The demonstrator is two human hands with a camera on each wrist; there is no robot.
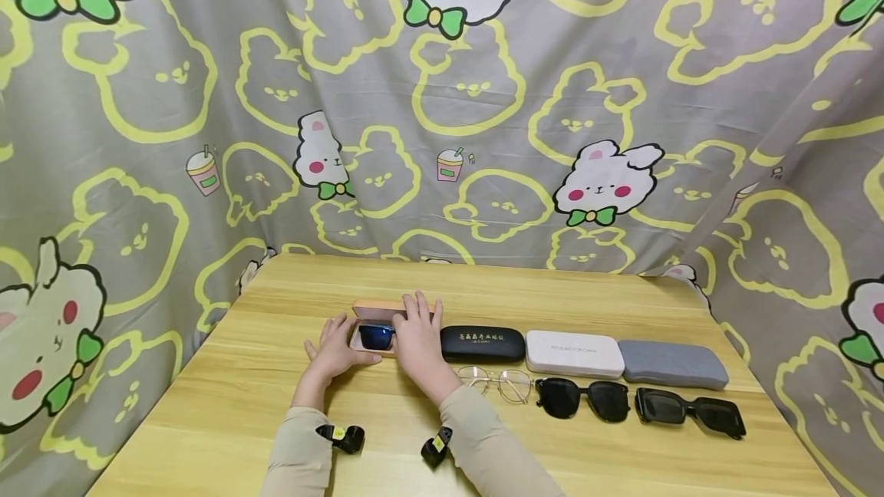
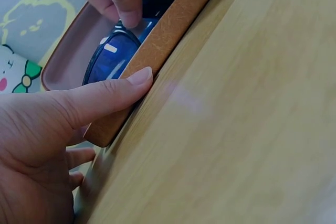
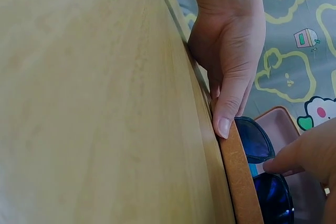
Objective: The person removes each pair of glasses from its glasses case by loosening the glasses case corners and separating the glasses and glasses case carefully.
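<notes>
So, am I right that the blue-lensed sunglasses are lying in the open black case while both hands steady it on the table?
Not quite: the case holding the blue-lensed sunglasses is tan-brown with a pinkish lining, as both wrist views show. The black case lies shut to its right in the head view. The rest holds: the left hand and right hand are both at the open case on the table.

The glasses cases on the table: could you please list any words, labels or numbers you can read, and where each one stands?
Black case: a line of gold characters, too small to read.
White case: a faint line of grey print, too blurred to read.
Grey case and brown open case: no text visible.
</notes>
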